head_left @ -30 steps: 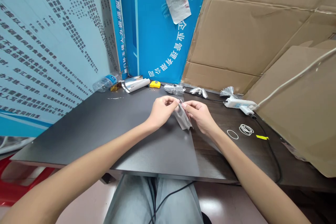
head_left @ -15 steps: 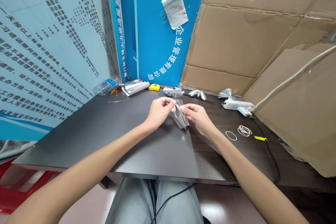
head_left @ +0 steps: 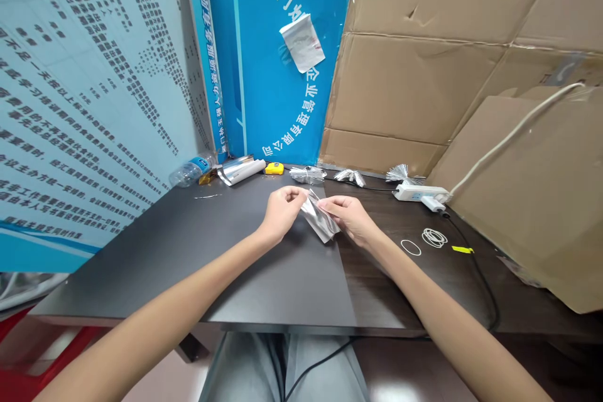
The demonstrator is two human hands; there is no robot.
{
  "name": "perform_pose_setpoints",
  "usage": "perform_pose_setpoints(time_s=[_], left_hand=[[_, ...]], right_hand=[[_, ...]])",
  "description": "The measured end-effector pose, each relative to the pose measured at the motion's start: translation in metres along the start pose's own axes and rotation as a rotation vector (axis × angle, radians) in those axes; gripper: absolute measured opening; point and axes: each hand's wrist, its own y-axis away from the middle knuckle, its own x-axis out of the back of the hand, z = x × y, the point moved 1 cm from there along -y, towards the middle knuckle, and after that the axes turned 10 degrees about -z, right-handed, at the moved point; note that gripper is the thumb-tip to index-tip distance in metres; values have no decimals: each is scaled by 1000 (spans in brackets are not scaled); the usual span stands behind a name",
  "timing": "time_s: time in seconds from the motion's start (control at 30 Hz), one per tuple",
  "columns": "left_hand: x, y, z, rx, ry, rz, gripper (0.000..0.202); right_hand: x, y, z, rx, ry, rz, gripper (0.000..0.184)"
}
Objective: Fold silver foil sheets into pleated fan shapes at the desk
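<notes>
A small clear plastic bag (head_left: 321, 221) hangs between my hands, tilted, just above the table. My left hand (head_left: 282, 210) pinches its upper left edge between thumb and fingertips. The fingers of my right hand (head_left: 351, 217) are closed on its upper right side. Whether anything is inside the bag I cannot make out. Behind my hands lie a bundle of silvery twist ties (head_left: 307, 174) and a second, smaller bundle (head_left: 350, 177).
On the table (head_left: 282, 276) stand a plastic bottle (head_left: 191, 171), a silvery film roll (head_left: 241, 169) and a yellow tape measure (head_left: 274, 168) at back left. Rightward are a power strip (head_left: 421, 193), white rings (head_left: 434, 237), a yellow tag (head_left: 462, 249) and a black cable (head_left: 485, 289).
The view has tilted up slightly. Both hands still hold the bag, which now shows a wider, flatter face between them.
</notes>
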Motion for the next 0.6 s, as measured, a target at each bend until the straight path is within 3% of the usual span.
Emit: perform_pose_setpoints(time_s=[0.17,0.37,0.6], left_hand=[[5,-4,0,14,38,34,33],[7,-6,-1,-17,-11,39,33],[8,-9,-9,-12,-9,54,35]], right_hand=[[1,1,1,13,-15,-54,42],[-1,0,-5,60,225,73,46],[-1,0,-2,106,463,72,42]])
